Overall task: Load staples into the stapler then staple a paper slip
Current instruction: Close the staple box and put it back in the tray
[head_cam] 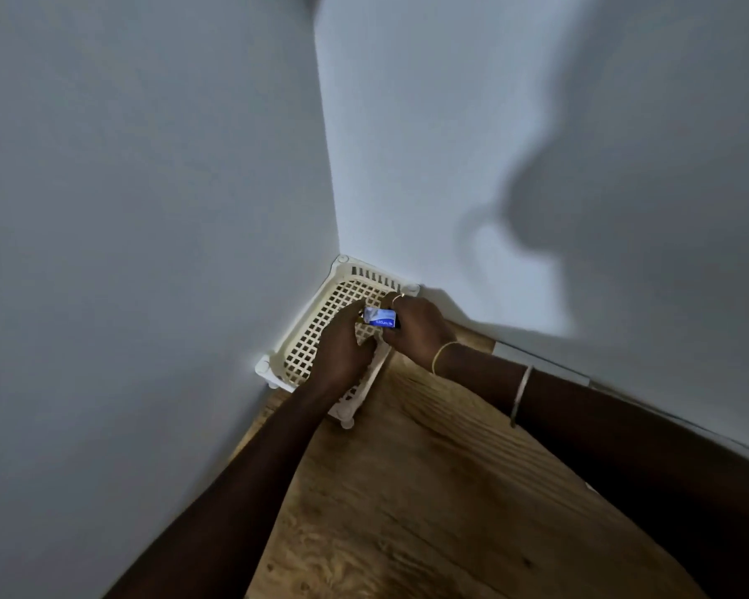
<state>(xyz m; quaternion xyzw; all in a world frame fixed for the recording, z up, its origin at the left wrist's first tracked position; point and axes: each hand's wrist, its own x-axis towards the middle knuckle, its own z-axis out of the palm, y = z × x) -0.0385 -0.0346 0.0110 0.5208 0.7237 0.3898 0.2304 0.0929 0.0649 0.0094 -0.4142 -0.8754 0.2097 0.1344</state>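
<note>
Nearest, a brown wooden table [429,490] with two bare arms reaching across it. Further in, left hand [342,345] and right hand [416,326] close together, fingers of both curled round a little blue and white box [380,317]. Box held up just above a white basket [312,339] full of holes. Behind, basket tucked into the corner of two grey walls [148,166]. Big dark shadow [602,231] on the right one.

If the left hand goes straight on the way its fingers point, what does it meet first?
The left hand would meet the small blue box, which the right hand holds; its fingertips seem to touch it already. Beyond lies the rim of the white basket; depth is unclear.
</note>
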